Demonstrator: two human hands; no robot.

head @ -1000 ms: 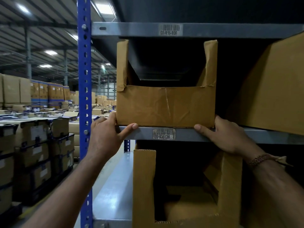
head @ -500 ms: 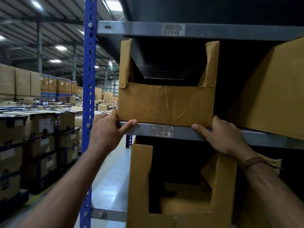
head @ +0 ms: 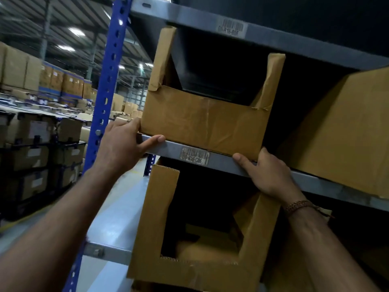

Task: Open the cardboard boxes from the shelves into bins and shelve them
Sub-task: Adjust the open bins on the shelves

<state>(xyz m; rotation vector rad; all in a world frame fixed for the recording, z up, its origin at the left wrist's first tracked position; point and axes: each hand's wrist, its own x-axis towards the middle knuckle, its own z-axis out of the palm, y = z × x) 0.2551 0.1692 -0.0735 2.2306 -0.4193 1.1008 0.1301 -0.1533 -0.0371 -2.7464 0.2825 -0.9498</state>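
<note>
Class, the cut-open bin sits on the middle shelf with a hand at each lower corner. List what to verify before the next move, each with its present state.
1. Left hand touches the bin at its lower left corner: ok.
2. Right hand at the lower right corner: ok.
3. Bin upright on the shelf beam: ok.
4. Gap to the neighbouring box: ok.
5. Bin pushed fully back: cannot tell.

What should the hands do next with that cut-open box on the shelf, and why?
Probably nudge the bin a bit further back. Its front face looks flush with the shelf edge, and the left hand and right hand sit at its bottom corners, thumbs along the edge. Then let go.
</note>
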